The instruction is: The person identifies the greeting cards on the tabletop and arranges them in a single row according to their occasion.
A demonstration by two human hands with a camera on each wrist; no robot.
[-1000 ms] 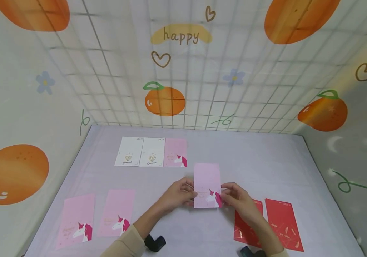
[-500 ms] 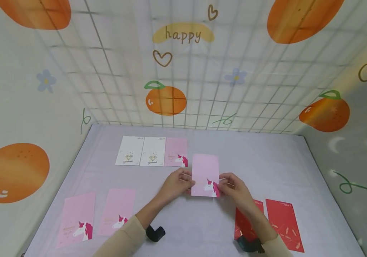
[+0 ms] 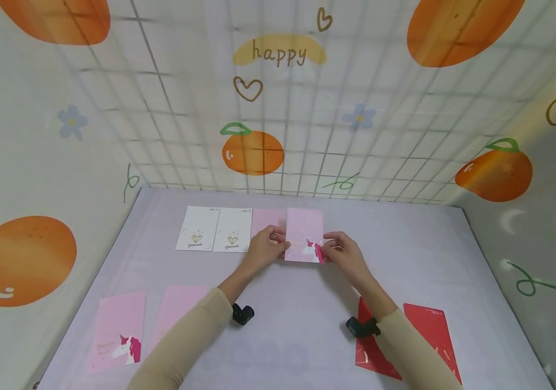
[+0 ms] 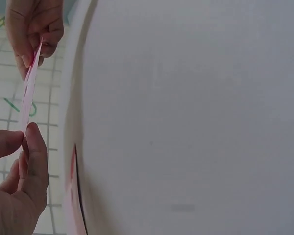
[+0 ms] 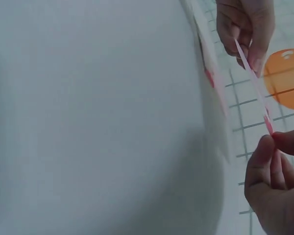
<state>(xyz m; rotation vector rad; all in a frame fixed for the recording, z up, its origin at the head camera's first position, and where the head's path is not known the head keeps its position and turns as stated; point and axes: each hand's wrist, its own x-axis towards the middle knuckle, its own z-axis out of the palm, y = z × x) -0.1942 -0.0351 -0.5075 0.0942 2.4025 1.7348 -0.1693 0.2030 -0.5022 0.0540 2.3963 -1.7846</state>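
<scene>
Three cards sit in a row toward the far side of the worktop (image 3: 282, 352), left of centre: end card (image 3: 197, 228), middle card (image 3: 233, 230), inner card (image 3: 269, 218), from left to right. A raised card (image 3: 302, 230) hangs above the worktop just right of them, between the left hand (image 3: 265, 246) and the right hand (image 3: 345, 253). Nearer the person, on the left, lies one near card (image 3: 116, 330); its neighbour (image 3: 182, 303), to its right, is partly beneath the left sleeve (image 3: 185, 336). On the near right, two flat packets (image 3: 429, 325) lie side by side, both partly beneath the right arm (image 3: 406, 346). Behind everything stands the backdrop (image 3: 370, 162).
</scene>
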